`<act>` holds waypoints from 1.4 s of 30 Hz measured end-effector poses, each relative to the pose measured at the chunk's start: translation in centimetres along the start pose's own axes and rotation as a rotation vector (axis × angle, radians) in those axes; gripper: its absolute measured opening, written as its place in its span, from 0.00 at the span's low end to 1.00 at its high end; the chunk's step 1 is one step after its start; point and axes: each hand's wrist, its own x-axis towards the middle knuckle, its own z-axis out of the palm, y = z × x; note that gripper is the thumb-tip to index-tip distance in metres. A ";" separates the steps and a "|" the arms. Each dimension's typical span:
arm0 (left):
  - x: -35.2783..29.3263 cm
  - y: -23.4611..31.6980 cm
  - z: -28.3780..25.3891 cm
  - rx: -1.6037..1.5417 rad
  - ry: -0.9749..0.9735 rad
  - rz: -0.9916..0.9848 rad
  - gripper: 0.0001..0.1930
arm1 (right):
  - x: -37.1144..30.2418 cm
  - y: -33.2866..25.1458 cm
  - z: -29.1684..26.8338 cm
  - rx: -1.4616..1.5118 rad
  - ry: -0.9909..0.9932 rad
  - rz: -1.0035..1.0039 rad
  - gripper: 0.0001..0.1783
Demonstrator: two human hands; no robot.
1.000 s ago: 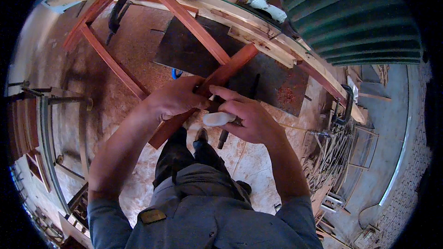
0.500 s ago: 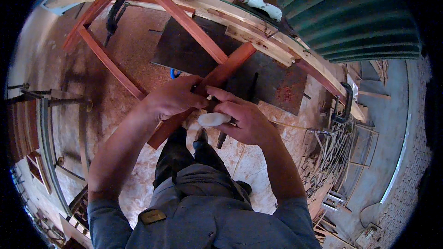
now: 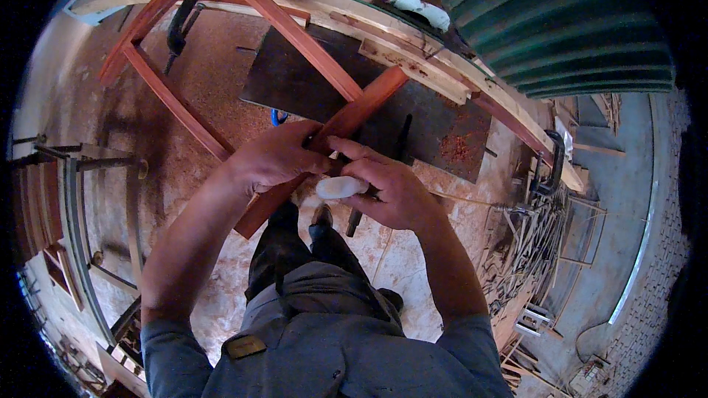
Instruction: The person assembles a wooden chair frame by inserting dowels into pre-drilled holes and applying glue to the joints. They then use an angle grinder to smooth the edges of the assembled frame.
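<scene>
A reddish wooden frame (image 3: 287, 33) stretches from my hands toward the far left. Its near rail (image 3: 372, 99) runs slantwise beneath both hands. My left hand (image 3: 284, 153) is closed around this rail, with the fingertips curled over its near side. Close beside it, my right hand (image 3: 387, 188) has bent fingers, and its index fingertip touches the rail. A white rounded piece (image 3: 341, 188) shows at the right thumb; I cannot tell whether it covers the thumb or is held. What lies between the right fingers is hidden.
Beyond the frame lies a dark board (image 3: 324, 51) with red shavings. Pale timber lengths (image 3: 413, 66) curve behind it. Black clamps stand at far left (image 3: 177, 33) and right (image 3: 544, 169). Scrap sticks (image 3: 512, 250) are piled at right; a green corrugated sheet (image 3: 560, 22) is at upper right.
Both hands stay almost in place on the rail. The black clamp at far left shows at a slightly different angle, with its screw plainer.
</scene>
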 end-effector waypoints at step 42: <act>-6.4 -2.5 2.0 0.241 0.513 0.080 0.27 | -0.5 -0.7 1.2 0.159 0.098 0.500 0.18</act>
